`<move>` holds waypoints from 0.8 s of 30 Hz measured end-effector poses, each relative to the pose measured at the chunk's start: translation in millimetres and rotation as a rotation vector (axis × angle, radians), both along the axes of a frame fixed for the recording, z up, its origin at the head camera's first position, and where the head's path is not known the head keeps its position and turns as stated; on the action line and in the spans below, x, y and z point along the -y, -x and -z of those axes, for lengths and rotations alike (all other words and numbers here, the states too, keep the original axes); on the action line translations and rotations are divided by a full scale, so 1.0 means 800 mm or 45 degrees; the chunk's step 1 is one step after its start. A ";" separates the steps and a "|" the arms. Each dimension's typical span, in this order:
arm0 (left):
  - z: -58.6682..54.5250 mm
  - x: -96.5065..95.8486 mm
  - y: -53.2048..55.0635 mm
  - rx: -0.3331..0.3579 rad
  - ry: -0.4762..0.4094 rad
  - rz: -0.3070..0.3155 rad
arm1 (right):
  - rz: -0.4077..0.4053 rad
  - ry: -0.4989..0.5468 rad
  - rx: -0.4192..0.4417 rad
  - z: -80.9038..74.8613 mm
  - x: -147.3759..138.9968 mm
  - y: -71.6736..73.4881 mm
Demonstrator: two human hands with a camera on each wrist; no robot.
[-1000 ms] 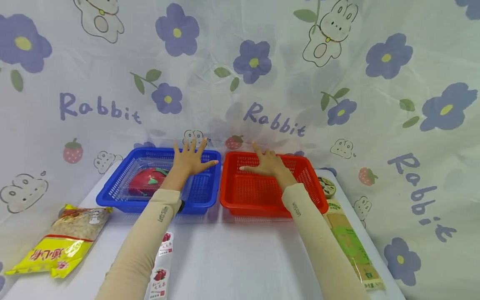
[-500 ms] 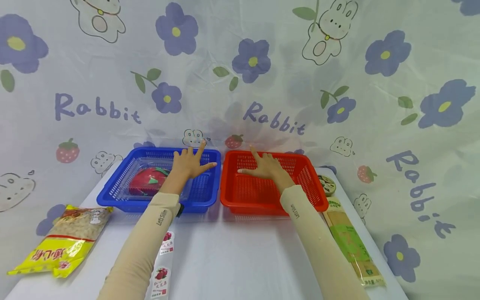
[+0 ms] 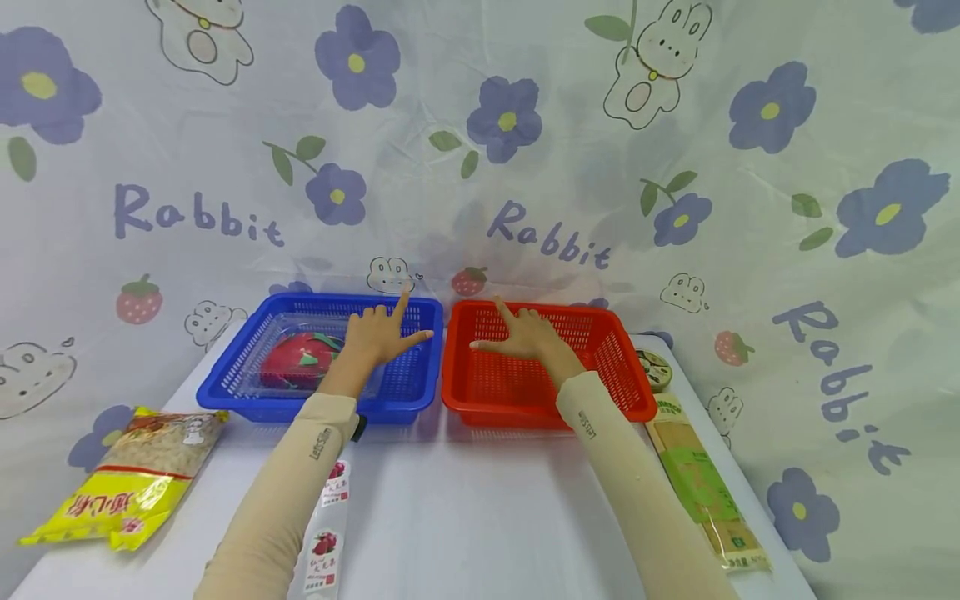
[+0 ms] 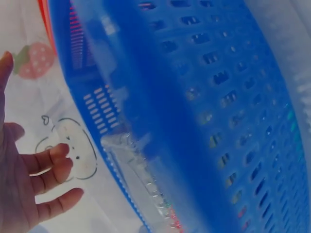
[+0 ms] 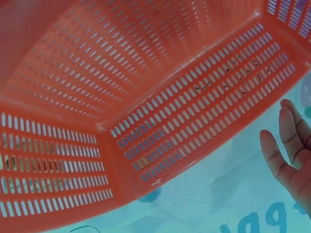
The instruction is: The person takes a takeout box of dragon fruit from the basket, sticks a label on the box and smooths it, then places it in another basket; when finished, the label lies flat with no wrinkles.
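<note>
Above the right part of a blue plastic basket (image 3: 247, 408) my left hand (image 3: 375, 335) hovers, thumb and index finger stretched out, the other fingers loosely bent. It holds nothing. Inside that basket a clear plastic box (image 3: 258, 354) contains a red dragon fruit (image 3: 300, 358). My right hand (image 3: 528, 333) is over a red plastic basket (image 3: 517, 417) in the same pose, also holding nothing. The right wrist view has its fingers (image 5: 276, 158) apart from the red basket's rim; in the left wrist view the left fingers (image 4: 53, 165) are apart from the blue basket's wall.
A yellow bag of pasta (image 3: 127, 479) lies at the left. A strip of dragon fruit stickers (image 3: 324, 542) is under my left forearm. On the right are a long green-labelled packet (image 3: 697, 483) and a round tin (image 3: 655, 370). A printed curtain (image 3: 427, 192) hangs behind the baskets.
The left hand's middle, ring and little fingers have bent from a full spread. Both hands have drawn slightly down towards me. The baskets stay where they were.
</note>
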State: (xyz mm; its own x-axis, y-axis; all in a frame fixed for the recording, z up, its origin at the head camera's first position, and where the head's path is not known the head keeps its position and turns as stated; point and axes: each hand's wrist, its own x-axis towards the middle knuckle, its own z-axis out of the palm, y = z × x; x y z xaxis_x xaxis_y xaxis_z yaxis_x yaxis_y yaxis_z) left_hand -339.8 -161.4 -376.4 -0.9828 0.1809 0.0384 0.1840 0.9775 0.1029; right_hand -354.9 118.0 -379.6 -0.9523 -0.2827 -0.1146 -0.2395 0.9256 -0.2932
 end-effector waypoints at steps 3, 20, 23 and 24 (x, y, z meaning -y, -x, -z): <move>0.001 -0.001 -0.005 0.014 -0.001 -0.002 | -0.008 -0.005 0.012 -0.001 0.003 -0.004; 0.013 0.004 -0.011 0.029 0.003 -0.003 | -0.050 -0.021 0.062 0.002 0.024 -0.010; 0.015 0.008 -0.011 0.033 -0.005 -0.005 | -0.047 -0.040 0.066 0.003 0.028 -0.010; 0.015 0.009 -0.012 0.035 -0.002 -0.004 | -0.047 -0.046 0.067 0.004 0.030 -0.010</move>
State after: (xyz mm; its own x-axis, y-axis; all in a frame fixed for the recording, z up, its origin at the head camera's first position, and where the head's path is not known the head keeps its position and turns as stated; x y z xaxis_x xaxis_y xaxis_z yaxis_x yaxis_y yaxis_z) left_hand -330.6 -168.3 -388.7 -0.9840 0.1779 0.0115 0.1781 0.9779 0.1097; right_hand -346.5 94.3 -382.7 -0.9337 -0.3126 -0.1748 -0.2592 0.9266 -0.2725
